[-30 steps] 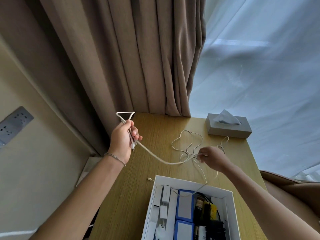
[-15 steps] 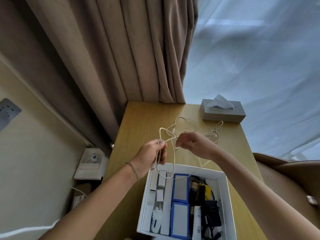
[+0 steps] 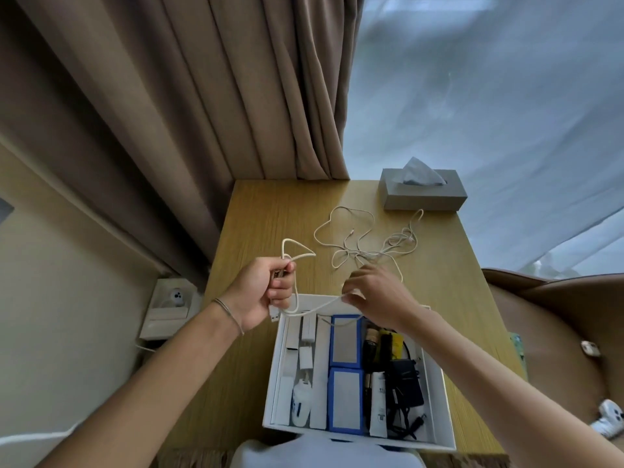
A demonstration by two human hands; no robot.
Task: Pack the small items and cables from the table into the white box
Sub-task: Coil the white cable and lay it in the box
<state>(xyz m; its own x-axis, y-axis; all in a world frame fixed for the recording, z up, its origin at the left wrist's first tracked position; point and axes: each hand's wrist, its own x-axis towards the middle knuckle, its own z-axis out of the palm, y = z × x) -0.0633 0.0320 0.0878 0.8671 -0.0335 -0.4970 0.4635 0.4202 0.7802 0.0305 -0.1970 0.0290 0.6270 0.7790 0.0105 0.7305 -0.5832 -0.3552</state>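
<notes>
My left hand (image 3: 265,292) grips folded loops of a white cable (image 3: 294,251) above the table, left of the white box (image 3: 277,363). A loop sticks up out of the fist and the plug end hangs below it. My right hand (image 3: 374,295) pinches the same cable over the box's far edge, and the strand sags between both hands. The cable's remaining length lies tangled (image 3: 364,248) on the wooden table (image 3: 256,214) beyond my hands. The box holds blue-edged boxes, white chargers and black adapters.
A grey tissue box (image 3: 423,194) stands at the table's far right corner. Brown curtains (image 3: 202,96) hang behind the table. A brown seat (image 3: 557,315) is at the right. On the left, below the table, a wall socket holds a white plug.
The hands have moved apart again, the left one going left with a folded bundle in it. The right hand has slid along the cable above the box edge. The view tilted down.
</notes>
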